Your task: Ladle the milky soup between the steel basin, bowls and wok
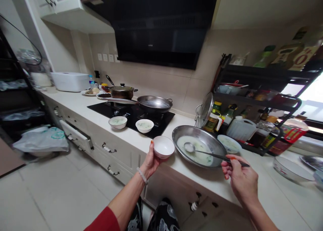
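Observation:
My left hand (150,162) is closed on the side of a small white bowl (164,146), which shows no food inside. My right hand (239,172) grips the dark handle of a ladle (189,147). The ladle's round metal head rests at the surface of a pale soup with green bits, inside a wide steel basin (217,140). The held bowl is just left of the basin, near the counter's front edge. Further left, two small bowls of the same soup stand at the hob's front: a left bowl (117,122) and a right bowl (144,125).
A wok (154,104) and a lidded pot (122,91) sit on the black hob (101,109). Behind the basin are another soup bowl (229,144), a leaning glass lid (205,109) and a black rack (254,99) with bottles. A larger bowl (292,170) stands at right. One drawer (75,135) sticks out.

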Demonstrator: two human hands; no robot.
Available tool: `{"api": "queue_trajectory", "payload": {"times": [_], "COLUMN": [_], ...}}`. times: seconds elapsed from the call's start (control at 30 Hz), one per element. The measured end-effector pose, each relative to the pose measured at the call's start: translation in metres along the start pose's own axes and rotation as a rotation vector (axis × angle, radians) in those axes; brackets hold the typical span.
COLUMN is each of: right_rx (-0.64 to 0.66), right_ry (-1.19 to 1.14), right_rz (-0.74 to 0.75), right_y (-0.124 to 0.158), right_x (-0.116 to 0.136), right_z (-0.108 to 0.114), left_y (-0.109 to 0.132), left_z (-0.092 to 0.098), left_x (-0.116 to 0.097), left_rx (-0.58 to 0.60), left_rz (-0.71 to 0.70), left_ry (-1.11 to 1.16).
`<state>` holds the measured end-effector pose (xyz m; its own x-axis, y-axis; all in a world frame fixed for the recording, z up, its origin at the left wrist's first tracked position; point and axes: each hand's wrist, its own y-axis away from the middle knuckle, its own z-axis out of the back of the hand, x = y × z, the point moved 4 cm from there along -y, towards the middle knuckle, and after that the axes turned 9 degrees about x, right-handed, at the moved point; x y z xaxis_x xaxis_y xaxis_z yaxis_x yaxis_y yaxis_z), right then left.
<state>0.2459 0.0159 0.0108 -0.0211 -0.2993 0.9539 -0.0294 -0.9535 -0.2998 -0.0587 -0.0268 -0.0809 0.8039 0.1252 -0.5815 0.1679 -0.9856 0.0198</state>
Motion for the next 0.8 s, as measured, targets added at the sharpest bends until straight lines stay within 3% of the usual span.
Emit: {"api": "queue_trajectory", "payload": {"times": [0.27, 0.43, 0.63, 0.8], "right_rx": [-0.023, -0.005, 0.115, 0.270], "right_ry": [-0.111, -0.208, -0.232, -0.096], "right_rz": [-0.017, -0.023, -0.011, 0.091], "right_y": [-0.006, -0.006, 0.000, 0.018], "right_x": [0.023, 0.044, 0.054, 0.048], "right_z": [-0.006, -0.024, -0.055, -0.078], "left_y": [-0.001, -0.002, -0.003, -0.004], "left_z": [-0.002, -0.004, -0.005, -0.002], "left_x": [0.000, -0.002, -0.003, -0.001], "left_rx": [0.012, -0.004, 0.013, 0.027], "left_rz": [0.024, 0.012, 0.018, 0.019], "left_ry": [-0.007, 0.037, 0.096, 0.106]}}
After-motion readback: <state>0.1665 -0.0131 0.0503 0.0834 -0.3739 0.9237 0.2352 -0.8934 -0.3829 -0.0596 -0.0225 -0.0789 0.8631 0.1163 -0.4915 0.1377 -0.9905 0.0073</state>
